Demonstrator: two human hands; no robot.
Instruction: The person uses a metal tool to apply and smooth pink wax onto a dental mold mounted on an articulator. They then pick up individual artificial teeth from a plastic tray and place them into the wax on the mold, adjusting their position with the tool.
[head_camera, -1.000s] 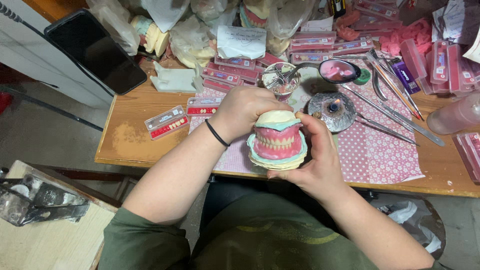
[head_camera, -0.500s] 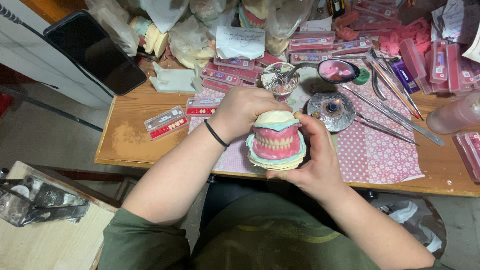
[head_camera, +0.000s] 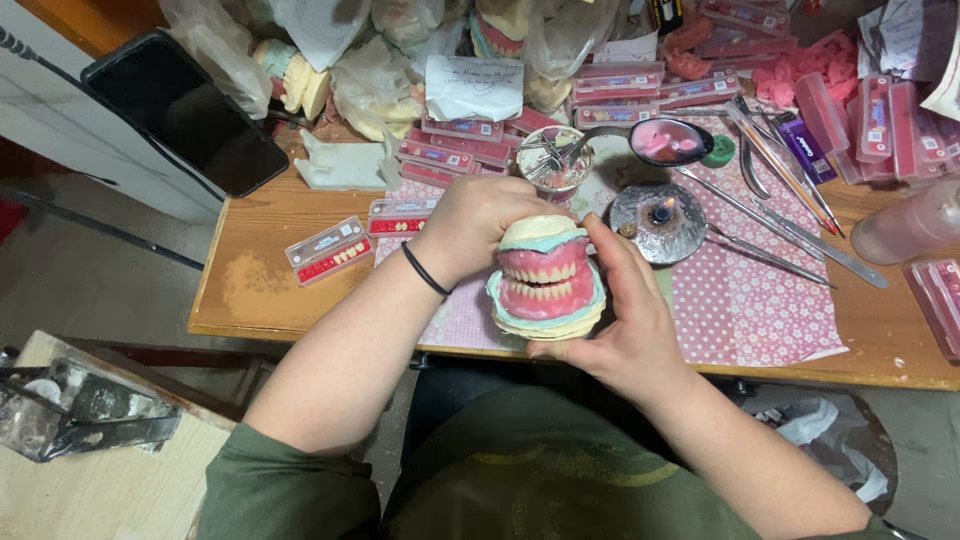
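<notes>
Both hands are on the denture model (head_camera: 545, 280), a pair of pale casts with pink gums and a row of teeth in each, held closed together just above the near edge of the desk (head_camera: 260, 270). The left hand (head_camera: 470, 225) clasps the upper cast from above and behind; the right hand (head_camera: 625, 320) cups the lower cast from below, its thumb lying up along the model's side. To do this well, I'd say, both halves want even pressure so the tooth rows meet squarely and neither cast slides sideways. The front should stay turned toward the eyes, as it is, so the bite line can be read. A small burner (head_camera: 660, 215) sits just beyond the right hand, with metal instruments (head_camera: 780, 235) on the dotted pink mat (head_camera: 750, 300) close to it; sleeves and wax are best kept away from that burner.
</notes>
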